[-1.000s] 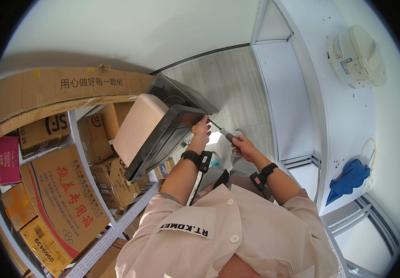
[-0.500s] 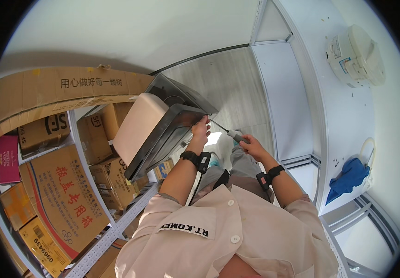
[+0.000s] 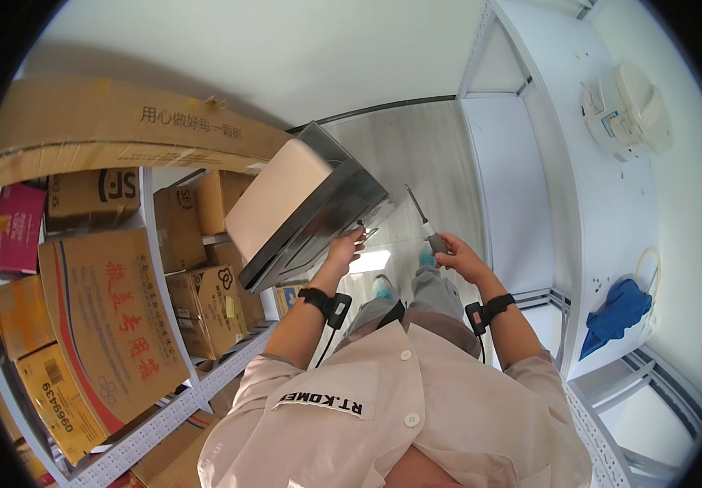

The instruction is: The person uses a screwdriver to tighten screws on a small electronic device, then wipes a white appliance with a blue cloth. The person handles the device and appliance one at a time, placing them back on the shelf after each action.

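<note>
My right hand [image 3: 458, 259] is closed round the grey handle of a screwdriver [image 3: 434, 240]. Its metal shaft points up and away from me, with the tip apart from anything. To the left stands a tilted, box-shaped unit with a beige body [image 3: 280, 199] and a glossy dark front panel [image 3: 318, 232]. My left hand [image 3: 344, 250] is beside the panel's lower right part, fingers curled together. Something small and dark shows at its fingertips, too small to name. Behind the beige body rises a dark grey casing [image 3: 324, 140].
Shelving on the left [image 3: 160, 260] holds several cardboard boxes [image 3: 115, 317], with a long carton [image 3: 147, 122] across the top. To the right, a white shelf unit [image 3: 517, 179] carries a white lidded bucket [image 3: 623, 110] and a blue cloth [image 3: 615, 313]. Grey floor [image 3: 416, 142] shows between.
The screwdriver's tip has come away from the panel's corner, and the shaft now points more upward. My left hand has moved slightly down and left along the panel.
</note>
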### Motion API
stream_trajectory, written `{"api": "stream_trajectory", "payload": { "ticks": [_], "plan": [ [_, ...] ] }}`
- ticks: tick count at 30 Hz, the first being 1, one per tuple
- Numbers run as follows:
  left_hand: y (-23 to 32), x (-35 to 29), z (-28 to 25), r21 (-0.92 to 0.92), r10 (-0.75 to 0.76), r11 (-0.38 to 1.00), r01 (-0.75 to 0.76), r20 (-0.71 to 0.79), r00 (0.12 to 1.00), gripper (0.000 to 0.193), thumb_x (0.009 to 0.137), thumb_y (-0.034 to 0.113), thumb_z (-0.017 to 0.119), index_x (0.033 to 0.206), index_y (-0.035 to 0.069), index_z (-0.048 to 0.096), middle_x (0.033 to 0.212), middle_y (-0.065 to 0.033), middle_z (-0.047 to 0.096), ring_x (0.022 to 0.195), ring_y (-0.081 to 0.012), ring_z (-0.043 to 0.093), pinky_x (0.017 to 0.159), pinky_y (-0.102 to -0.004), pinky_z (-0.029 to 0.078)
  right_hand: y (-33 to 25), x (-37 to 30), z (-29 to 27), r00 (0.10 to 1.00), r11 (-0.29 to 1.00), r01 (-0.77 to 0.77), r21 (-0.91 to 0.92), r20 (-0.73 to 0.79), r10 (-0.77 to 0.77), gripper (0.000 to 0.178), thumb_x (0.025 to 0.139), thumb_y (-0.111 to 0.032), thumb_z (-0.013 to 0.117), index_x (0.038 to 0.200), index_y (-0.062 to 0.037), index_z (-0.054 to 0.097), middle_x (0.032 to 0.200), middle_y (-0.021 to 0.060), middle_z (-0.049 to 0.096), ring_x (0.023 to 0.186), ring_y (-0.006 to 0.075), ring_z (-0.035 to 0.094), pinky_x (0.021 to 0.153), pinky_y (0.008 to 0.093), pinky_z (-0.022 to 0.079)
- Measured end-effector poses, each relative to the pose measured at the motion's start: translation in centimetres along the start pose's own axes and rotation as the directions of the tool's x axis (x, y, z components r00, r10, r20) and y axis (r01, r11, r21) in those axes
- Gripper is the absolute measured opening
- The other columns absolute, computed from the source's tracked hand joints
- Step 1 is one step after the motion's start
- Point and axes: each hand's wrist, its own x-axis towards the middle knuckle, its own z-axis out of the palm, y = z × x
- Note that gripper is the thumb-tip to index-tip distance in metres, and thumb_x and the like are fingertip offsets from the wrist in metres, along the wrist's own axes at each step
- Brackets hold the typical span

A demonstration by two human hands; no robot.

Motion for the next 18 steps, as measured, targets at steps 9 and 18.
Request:
{"api": "stream_trajectory", "payload": {
  "ticks": [9,18],
  "plan": [
    [-0.4,-7.5,-6.8,0.005,0.061,0.998,-0.062,0.090,0.994,0.025,0.097,0.031,0.056,0.112,0.014,0.067,0.094,0.0059,0.064,0.081,-0.0076,0.056,0.069,-0.0268,0.044,-3.2,-1.3,10.0,0.943,0.929,0.327,-0.174,0.128,-0.308,0.039,0.084,-0.006,0.065,0.120,-0.0047,0.051,0.099,0.0023,0.059,0.092,0.0121,0.057,0.078,0.0273,0.045],
    [1.3,-14.1,-8.3,-0.001,0.195,0.979,-0.201,0.251,0.948,0.025,0.097,0.027,0.058,0.113,0.009,0.067,0.092,0.0043,0.065,0.075,-0.0073,0.058,0.063,-0.0241,0.045,-6.3,-6.9,18.6,0.906,0.859,0.421,-0.291,0.098,-0.411,0.031,0.078,-0.009,0.070,0.105,-0.0037,0.056,0.089,-0.0007,0.055,0.082,0.0100,0.051,0.074,0.0267,0.044]
  ]
}}
